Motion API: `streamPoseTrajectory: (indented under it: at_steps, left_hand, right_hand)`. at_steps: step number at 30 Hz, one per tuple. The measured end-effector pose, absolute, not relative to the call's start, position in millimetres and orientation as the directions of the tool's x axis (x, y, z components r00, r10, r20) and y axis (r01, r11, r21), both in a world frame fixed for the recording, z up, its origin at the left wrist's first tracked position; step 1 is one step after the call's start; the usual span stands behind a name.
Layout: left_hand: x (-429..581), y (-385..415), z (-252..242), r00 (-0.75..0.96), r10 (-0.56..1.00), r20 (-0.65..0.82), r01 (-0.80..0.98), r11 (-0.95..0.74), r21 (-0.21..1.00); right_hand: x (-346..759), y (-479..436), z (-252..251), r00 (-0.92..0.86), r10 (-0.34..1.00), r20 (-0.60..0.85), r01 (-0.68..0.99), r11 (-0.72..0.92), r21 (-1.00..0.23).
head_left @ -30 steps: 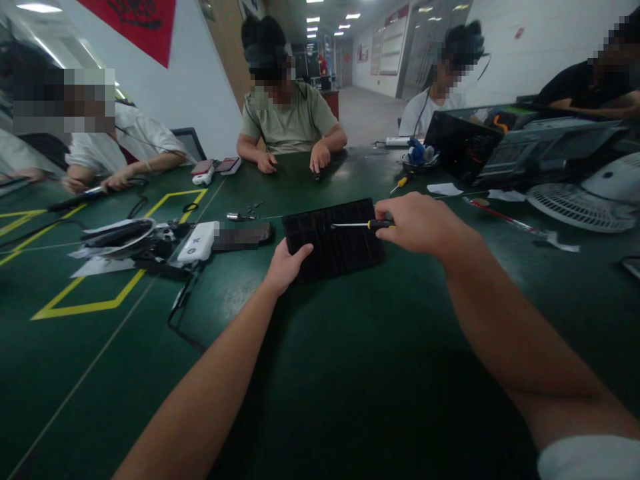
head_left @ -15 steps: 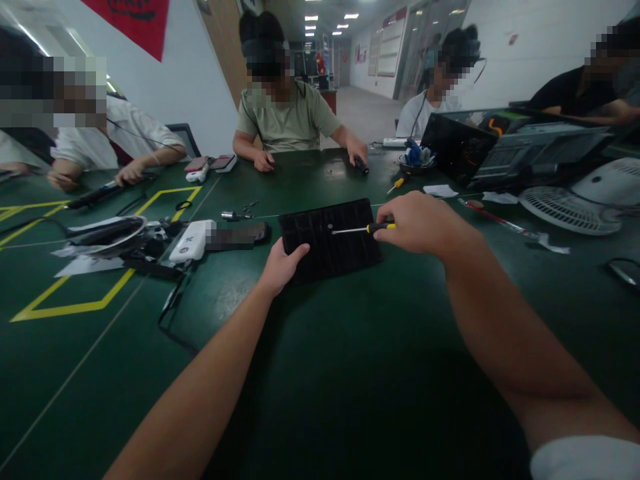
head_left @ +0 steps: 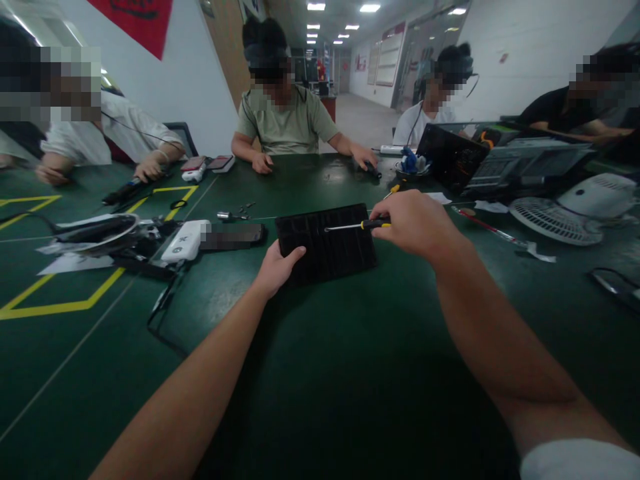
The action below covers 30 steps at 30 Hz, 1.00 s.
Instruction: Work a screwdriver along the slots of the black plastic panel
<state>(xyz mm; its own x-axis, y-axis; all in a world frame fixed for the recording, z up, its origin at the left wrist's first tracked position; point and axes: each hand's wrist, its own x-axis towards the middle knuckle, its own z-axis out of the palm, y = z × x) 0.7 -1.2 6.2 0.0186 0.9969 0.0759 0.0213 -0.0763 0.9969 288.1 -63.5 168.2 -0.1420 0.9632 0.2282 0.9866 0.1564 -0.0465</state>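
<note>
A flat black panel (head_left: 327, 250) lies on the green table (head_left: 320, 373) in front of me. My left hand (head_left: 276, 267) grips its near left corner, thumb on top. My right hand (head_left: 417, 223) is closed round a small screwdriver (head_left: 357, 226) with a black and yellow handle. Its thin metal shaft points left, and the tip rests over the panel's upper middle.
Left of the panel lie a black device (head_left: 233, 236), a white box (head_left: 187, 241), cables and loose screws (head_left: 240, 213). A white fan (head_left: 555, 219) and an opened black machine (head_left: 480, 163) stand at the right. Several people sit round the table's far side.
My view has shifted slightly. The screwdriver tip has crept a little left across the panel. The person opposite has stretched one hand further to the right along the table.
</note>
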Motion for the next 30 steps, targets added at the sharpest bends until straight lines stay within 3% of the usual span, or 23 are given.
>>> streamPoseTrajectory:
  at_steps: [30]
  left_hand:
    - [0.8, -2.6, 6.2, 0.044, 0.996, 0.078, 0.008, -0.079, 0.997]
  right_hand:
    - [289.9, -63.0, 165.5, -0.128, 0.976, 0.179, 0.99, 0.136, -0.032]
